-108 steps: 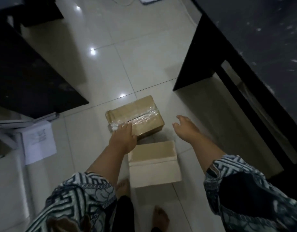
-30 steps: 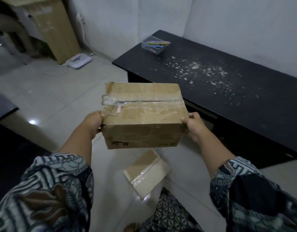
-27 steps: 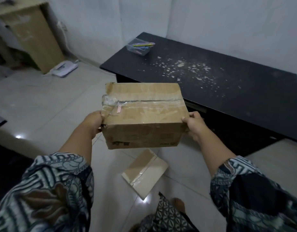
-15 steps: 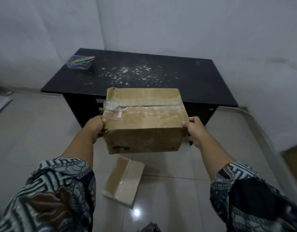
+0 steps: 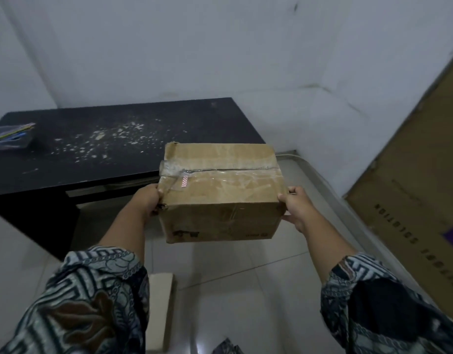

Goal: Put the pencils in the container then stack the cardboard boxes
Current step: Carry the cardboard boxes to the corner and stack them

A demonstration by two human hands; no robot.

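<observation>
I hold a taped brown cardboard box (image 5: 220,195) in the air in front of me. My left hand (image 5: 147,200) grips its left side and my right hand (image 5: 294,205) grips its right side. A second, flatter cardboard box (image 5: 160,305) lies on the floor below, partly hidden by my left sleeve. On the black table (image 5: 143,129), at the far left, a clear container (image 5: 10,136) holds coloured pencils.
White flecks are scattered over the table top. A large cardboard panel (image 5: 419,190) leans against the wall at the right. Pale floor tiles (image 5: 245,290) spread below the box. White walls meet in a corner behind the table.
I have turned to the right while carrying the box. The table and container slid left in view, and the large cardboard panel came into view at the right.
</observation>
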